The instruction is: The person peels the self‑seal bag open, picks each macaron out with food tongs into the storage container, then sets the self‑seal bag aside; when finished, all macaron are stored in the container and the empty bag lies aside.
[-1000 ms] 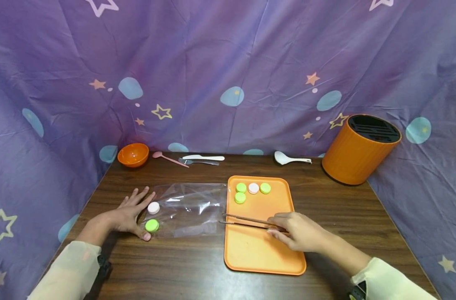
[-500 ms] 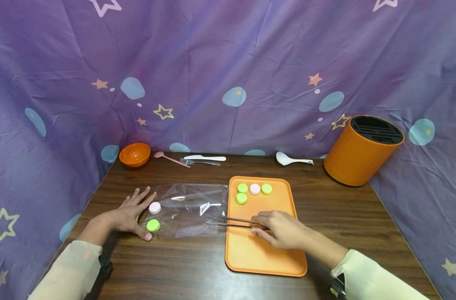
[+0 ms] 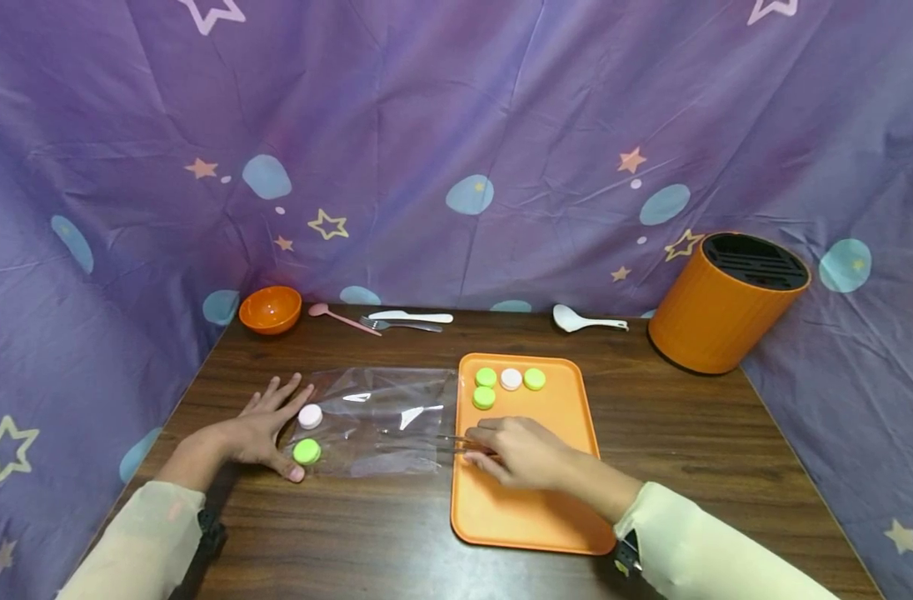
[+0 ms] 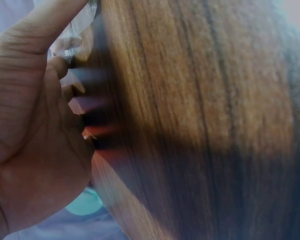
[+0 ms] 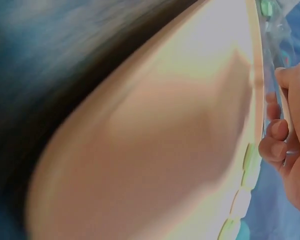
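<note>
A clear plastic bag (image 3: 396, 408) lies flat on the table, its right end overlapping the orange tray (image 3: 527, 525). At its left end sit a white macaron (image 3: 310, 416) and a lime-green macaron (image 3: 306, 452). My left hand (image 3: 257, 429) rests there, thumb and fingers spread around that end. Over the tray, my right hand (image 3: 520, 454) holds slim metal tongs (image 3: 464, 451); their tips point left and reach into the bag with nothing between them. Several more macarons, green ones (image 3: 484, 397) and a white one (image 3: 511, 379), stand at the tray's far end.
Along the back edge are an orange bowl (image 3: 271, 310), a pink spoon (image 3: 344, 318), a white knife (image 3: 411, 316), a fork (image 3: 407, 326) and a white ladle (image 3: 587, 321). An orange knife block (image 3: 715, 317) stands at the back right, before a purple curtain (image 3: 396, 125).
My right hand has moved left across the tray, carrying the tong tips from the bag's right end further into it. My left hand has stayed at the bag's left end.
</note>
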The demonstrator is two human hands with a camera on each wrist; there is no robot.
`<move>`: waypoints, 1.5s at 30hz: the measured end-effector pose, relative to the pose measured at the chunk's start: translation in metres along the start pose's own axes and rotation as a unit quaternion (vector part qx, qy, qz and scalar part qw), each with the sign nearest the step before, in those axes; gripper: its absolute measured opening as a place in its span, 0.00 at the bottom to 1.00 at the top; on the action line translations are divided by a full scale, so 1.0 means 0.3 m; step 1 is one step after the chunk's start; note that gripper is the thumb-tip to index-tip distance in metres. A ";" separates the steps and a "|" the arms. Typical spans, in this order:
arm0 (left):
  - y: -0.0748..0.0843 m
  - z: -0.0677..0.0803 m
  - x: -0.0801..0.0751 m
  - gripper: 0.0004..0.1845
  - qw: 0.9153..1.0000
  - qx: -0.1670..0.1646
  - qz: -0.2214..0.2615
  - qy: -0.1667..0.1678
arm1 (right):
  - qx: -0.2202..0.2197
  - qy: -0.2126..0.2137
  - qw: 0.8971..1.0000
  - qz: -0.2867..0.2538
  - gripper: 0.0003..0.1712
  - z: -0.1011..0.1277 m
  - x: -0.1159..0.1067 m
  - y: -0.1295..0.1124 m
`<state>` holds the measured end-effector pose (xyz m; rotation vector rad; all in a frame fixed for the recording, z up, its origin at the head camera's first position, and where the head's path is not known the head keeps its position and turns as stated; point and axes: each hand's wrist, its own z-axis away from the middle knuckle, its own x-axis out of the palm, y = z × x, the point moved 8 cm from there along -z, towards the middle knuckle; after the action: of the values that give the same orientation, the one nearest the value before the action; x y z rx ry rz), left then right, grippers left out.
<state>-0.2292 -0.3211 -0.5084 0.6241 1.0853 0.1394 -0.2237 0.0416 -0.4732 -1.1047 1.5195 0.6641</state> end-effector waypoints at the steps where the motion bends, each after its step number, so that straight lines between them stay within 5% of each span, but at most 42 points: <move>1: -0.001 0.000 0.001 0.79 1.000 0.000 0.000 0.000 | -0.002 0.003 1.000 0.002 0.11 -0.009 0.004 -0.003; 7: 0.003 0.006 -0.001 0.79 1.000 0.006 0.003 0.008 | -0.008 0.013 1.000 0.007 0.15 -0.059 0.014 -0.021; 14: -0.081 -0.025 0.024 0.82 0.999 0.023 0.008 0.028 | -0.009 0.015 1.000 0.013 0.16 -0.098 0.025 -0.033; 21: -0.097 -0.026 0.024 0.82 0.999 0.024 -0.001 0.031 | -0.004 0.012 0.999 0.030 0.13 -0.147 0.049 -0.049; 30: -0.019 0.004 -0.002 0.80 1.000 0.009 0.013 -0.001 | -0.013 0.023 0.999 0.035 0.15 -0.213 0.071 -0.080; 39: -0.116 -0.038 0.033 0.83 1.000 0.010 -0.012 0.026 | -0.003 0.005 0.999 0.043 0.20 -0.260 0.108 -0.087; 45: -0.057 -0.013 0.012 0.82 1.000 0.014 0.011 0.013 | 0.005 -0.002 0.999 0.047 0.22 -0.286 0.122 -0.088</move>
<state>-0.2340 -0.3321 -0.5215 0.6604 1.1063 0.1521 -0.2365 -0.0540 -0.4827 -1.0292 1.5764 0.7223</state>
